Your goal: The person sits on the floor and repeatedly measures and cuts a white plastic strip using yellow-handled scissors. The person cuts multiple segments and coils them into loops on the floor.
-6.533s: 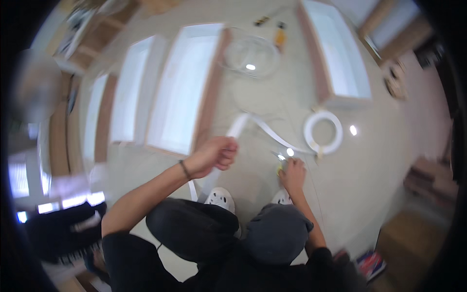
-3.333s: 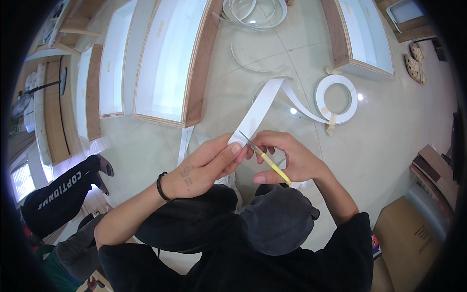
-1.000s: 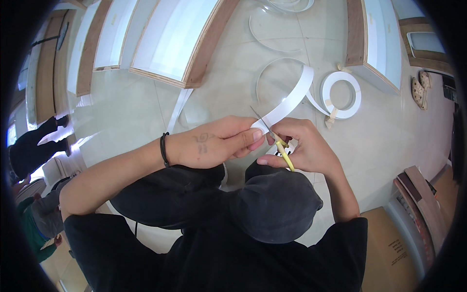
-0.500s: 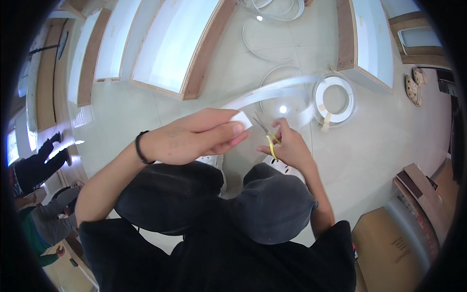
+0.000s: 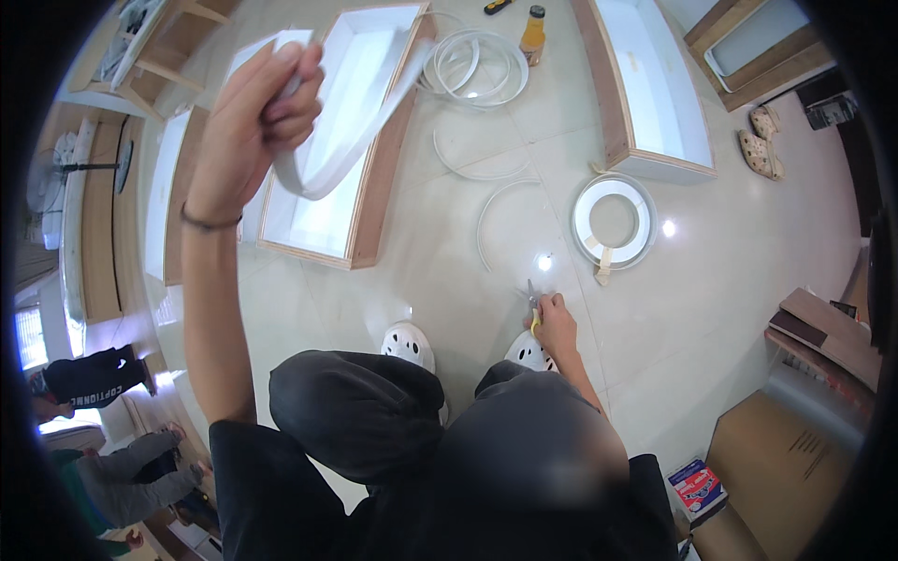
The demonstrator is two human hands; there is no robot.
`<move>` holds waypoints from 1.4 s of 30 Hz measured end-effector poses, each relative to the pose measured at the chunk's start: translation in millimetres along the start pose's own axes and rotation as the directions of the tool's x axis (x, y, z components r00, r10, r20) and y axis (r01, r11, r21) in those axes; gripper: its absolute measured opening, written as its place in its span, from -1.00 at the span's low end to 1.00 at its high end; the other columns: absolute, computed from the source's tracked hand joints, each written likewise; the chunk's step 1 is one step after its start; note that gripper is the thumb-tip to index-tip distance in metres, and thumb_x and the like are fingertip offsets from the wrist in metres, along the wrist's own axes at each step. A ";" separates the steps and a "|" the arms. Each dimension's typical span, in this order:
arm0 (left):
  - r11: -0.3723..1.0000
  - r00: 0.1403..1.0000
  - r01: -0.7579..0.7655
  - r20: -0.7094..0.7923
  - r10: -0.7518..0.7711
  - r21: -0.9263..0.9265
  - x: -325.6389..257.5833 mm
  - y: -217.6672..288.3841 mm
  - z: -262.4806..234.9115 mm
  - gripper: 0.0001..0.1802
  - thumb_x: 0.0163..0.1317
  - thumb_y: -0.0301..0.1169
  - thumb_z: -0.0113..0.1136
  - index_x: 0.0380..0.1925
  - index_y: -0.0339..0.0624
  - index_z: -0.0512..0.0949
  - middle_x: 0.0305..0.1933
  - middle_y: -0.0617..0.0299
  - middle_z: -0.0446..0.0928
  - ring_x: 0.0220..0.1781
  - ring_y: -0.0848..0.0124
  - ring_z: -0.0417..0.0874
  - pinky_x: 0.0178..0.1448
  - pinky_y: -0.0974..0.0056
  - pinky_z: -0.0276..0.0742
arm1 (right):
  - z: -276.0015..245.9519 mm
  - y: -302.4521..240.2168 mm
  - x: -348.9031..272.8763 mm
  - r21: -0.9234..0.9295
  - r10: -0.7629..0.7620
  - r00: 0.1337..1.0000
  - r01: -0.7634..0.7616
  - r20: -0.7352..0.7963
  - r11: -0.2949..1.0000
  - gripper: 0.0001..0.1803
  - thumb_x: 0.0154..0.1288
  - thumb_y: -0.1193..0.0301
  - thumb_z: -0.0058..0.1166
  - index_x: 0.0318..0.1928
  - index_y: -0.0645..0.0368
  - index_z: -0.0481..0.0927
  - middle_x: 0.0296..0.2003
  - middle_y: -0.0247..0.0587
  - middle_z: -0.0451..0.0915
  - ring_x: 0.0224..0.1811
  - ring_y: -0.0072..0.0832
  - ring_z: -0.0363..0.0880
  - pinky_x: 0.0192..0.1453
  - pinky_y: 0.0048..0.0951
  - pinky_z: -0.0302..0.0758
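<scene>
My left fingers (image 5: 294, 120) are up high, curled tight on a white strip (image 5: 314, 183) that hangs in a loop. My right fingers (image 5: 556, 312) are wrapped round the yellow scissors (image 5: 536, 321), near my white shoe (image 5: 529, 353). A white roll (image 5: 584, 215) lies on the floor (image 5: 449, 252).

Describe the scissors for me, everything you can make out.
The scissors have a yellow, plastic-looking handle and slim grey blades that look like metal. The right hand grips the handle, blades pointing away from the person, over the tiled floor near the right shoe. The blades are too small to tell whether they are parted.
</scene>
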State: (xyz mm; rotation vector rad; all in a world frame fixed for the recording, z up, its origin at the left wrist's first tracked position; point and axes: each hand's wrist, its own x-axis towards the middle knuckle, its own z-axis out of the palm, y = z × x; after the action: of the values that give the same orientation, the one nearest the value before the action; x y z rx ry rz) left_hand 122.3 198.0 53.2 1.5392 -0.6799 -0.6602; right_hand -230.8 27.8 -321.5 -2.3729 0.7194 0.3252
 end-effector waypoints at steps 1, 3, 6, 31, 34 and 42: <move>1.000 1.000 -0.003 -0.003 0.003 0.017 17.5 -7.5 -1.5 -0.72 0.52 -0.18 -0.15 -0.31 -0.12 0.34 -0.59 0.51 0.05 -0.61 0.71 0.00 -0.55 0.52 -0.10 | -1.6 1.2 2.7 -0.004 0.000 0.999 0.000 0.046 1.000 -0.47 -0.03 0.36 0.36 -0.04 0.17 0.41 -0.08 0.03 0.39 -0.13 -0.02 0.59 -0.21 -0.07 0.57; 0.998 1.000 -0.011 -0.011 0.012 0.056 51.3 -27.3 -2.4 -0.72 0.51 -0.17 -0.14 -0.29 -0.11 0.36 -0.58 0.52 0.04 -0.60 0.71 0.00 -0.54 0.52 -0.10 | -1.7 0.1 8.2 -0.062 -0.009 0.994 0.015 0.106 0.998 -0.49 0.01 0.41 0.31 -0.01 0.17 0.39 -0.05 0.05 0.40 -0.12 0.00 0.59 -0.17 -0.07 0.58; 0.996 0.998 -0.013 -0.064 0.019 0.093 99.2 -54.5 9.6 -0.72 0.51 -0.17 -0.15 -0.30 -0.09 0.39 -0.57 0.53 0.07 -0.58 0.75 0.01 -0.54 0.53 -0.10 | -6.4 -1.2 13.5 -0.088 -0.003 0.974 0.024 0.227 0.996 -0.48 0.01 0.45 0.28 0.01 0.15 0.39 -0.01 0.07 0.39 -0.07 0.02 0.58 -0.08 -0.08 0.59; -0.100 0.876 -0.345 0.358 0.324 0.933 235.9 -311.1 157.1 -0.65 0.18 -0.23 0.21 -0.09 -0.14 0.45 -0.18 0.17 0.46 -0.10 0.22 0.52 -0.11 0.06 0.37 | -12.8 -22.1 2.2 -0.009 0.114 0.990 -0.116 -0.079 0.993 -0.38 -0.08 0.35 0.34 0.06 0.10 0.42 -0.07 -0.11 0.40 0.01 -0.17 0.45 -0.02 -0.14 0.42; -0.071 0.874 -0.383 0.386 0.296 0.921 204.7 -328.6 177.2 -0.68 0.15 -0.32 0.19 -0.10 -0.13 0.45 -0.19 0.16 0.45 -0.11 0.23 0.52 -0.11 0.09 0.39 | -12.4 -12.9 6.1 -0.016 0.052 0.990 -0.055 -0.131 0.998 -0.40 -0.07 0.37 0.34 0.05 0.08 0.43 -0.07 -0.09 0.38 -0.04 -0.17 0.46 -0.04 -0.14 0.44; -0.100 0.961 -0.215 0.229 0.157 0.972 181.3 -380.0 102.4 -0.70 0.13 -0.42 0.13 -0.09 -0.12 0.48 -0.12 0.14 0.46 -0.02 0.22 0.51 -0.03 0.09 0.44 | -8.0 0.8 21.8 0.120 0.040 0.997 -0.032 -0.065 0.992 -0.79 0.15 0.50 0.10 -0.17 0.17 0.47 -0.21 -0.04 0.40 -0.17 -0.08 0.53 -0.16 -0.14 0.53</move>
State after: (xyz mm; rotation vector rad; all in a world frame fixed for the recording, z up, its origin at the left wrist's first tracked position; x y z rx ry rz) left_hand 180.7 17.3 -336.3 2.7474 -1.6503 0.3070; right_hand -212.9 13.1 -324.3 -2.2692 0.7921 0.2119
